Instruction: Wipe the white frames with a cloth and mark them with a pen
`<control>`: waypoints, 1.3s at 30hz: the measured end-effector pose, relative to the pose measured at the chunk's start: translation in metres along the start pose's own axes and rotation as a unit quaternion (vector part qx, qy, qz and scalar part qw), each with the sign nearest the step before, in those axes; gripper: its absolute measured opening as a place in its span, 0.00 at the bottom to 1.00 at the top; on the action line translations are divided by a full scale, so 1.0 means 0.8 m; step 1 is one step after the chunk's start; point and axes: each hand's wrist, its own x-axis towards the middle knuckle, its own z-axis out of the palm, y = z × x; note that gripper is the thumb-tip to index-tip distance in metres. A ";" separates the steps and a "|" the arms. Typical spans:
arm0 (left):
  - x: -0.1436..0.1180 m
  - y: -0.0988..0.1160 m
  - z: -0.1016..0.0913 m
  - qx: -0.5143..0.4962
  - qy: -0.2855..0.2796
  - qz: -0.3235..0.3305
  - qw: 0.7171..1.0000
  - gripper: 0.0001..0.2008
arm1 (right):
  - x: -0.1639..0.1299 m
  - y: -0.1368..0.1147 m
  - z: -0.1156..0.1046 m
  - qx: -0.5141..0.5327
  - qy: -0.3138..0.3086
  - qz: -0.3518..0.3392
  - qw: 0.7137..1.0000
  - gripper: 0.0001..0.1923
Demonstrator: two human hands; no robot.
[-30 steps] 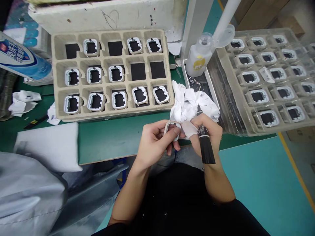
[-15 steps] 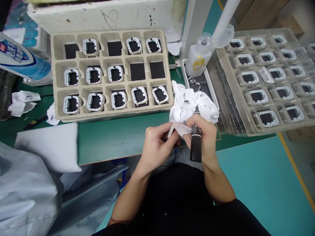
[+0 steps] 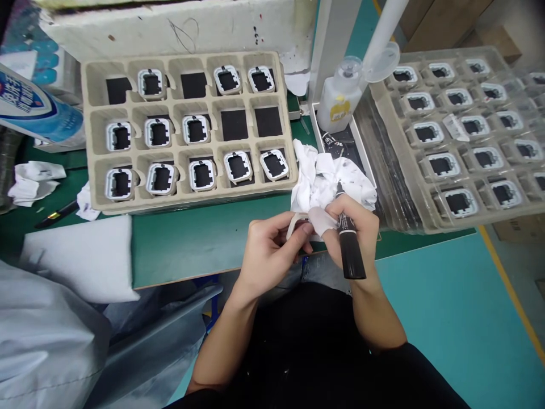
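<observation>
Where hands (image 3: 315, 238) meet, pulp tray (image 3: 89, 108), bottle (image 3: 338, 102) behind.

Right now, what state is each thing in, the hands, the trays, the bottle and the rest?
Left hand: closed on a small frame.
Right hand: gripping a black marker and a white cloth, cloth pressed to the frame.
White cloth: crumpled, ink-stained.
Cardboard tray: eleven pockets filled, four empty.
Clear tray: visible pockets filled.
Bottle: upright, lid flipped open.
</observation>
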 end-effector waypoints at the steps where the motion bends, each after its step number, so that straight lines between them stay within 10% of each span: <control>1: 0.000 0.000 0.000 0.001 0.000 0.002 1.000 0.15 | 0.000 0.000 0.000 -0.001 -0.009 -0.002 1.000 0.15; 25: 0.000 -0.001 0.002 0.026 0.025 0.020 0.999 0.14 | 0.001 -0.003 0.002 -0.024 -0.013 -0.026 0.999 0.16; 39: -0.003 -0.012 0.004 -0.037 0.044 0.037 0.998 0.07 | -0.004 -0.011 0.001 -0.011 0.123 -0.020 0.992 0.16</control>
